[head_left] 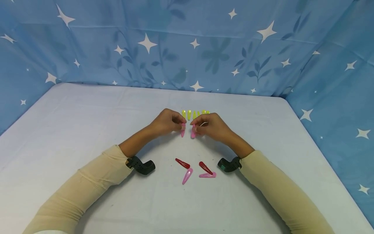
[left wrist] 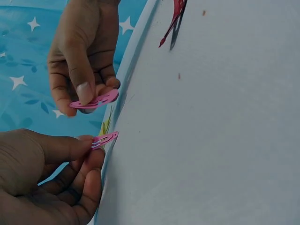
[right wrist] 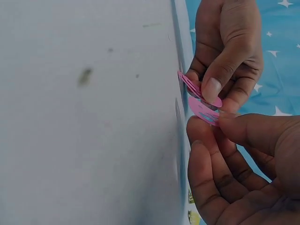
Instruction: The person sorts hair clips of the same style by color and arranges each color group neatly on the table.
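My left hand [head_left: 167,122] pinches a pink snap hair clip [head_left: 182,130] between thumb and fingers, its narrow end pointing down toward me in the head view. Close by on the right, my right hand [head_left: 212,127] pinches another pink hair clip [head_left: 193,132]. Both clips are held just apart, side by side, near the middle of the table. In the left wrist view, the left hand's clip [left wrist: 106,139] sticks out past the fingertips, and the right hand's clip [left wrist: 101,100] lies under the thumb. Behind the hands is a row of several yellow hair clips [head_left: 189,114], partly hidden by the fingers.
Nearer to me on the white table [head_left: 96,130] lie two red clips, one left [head_left: 182,163] and one right [head_left: 206,168], and two pink clips, one left [head_left: 187,176] and one right [head_left: 208,175]. A blue star-patterned curtain [head_left: 175,42] hangs behind.
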Action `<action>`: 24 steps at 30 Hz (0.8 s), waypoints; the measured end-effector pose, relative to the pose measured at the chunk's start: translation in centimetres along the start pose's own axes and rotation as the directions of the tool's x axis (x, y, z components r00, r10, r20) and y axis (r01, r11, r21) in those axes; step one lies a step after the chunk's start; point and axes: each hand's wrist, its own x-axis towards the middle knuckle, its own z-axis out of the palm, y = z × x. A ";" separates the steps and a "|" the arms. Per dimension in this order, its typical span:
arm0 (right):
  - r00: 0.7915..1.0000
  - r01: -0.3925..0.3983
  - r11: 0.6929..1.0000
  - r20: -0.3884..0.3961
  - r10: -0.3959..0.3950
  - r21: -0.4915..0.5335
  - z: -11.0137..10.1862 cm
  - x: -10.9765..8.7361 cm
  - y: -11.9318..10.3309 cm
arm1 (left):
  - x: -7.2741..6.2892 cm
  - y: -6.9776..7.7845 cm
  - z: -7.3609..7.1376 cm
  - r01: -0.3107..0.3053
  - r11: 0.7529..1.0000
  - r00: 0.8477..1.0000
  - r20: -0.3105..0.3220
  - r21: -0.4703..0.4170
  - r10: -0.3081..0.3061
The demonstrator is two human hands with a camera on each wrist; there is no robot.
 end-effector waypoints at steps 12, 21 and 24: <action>0.998 -0.053 0.996 0.018 0.054 -0.078 0.6 1.9 -0.1 | 0.8 -0.3 0.0 -0.026 0.994 1.000 -0.012 0.111 0.027; 0.995 -0.077 0.978 0.040 0.086 -0.193 0.9 2.8 -0.4 | 1.0 -0.6 -0.2 -0.049 0.978 0.999 0.032 0.202 0.043; 0.994 -0.094 0.972 0.037 0.105 -0.214 0.9 3.0 -0.4 | 1.0 -0.6 -0.2 -0.048 0.976 0.998 0.041 0.211 0.041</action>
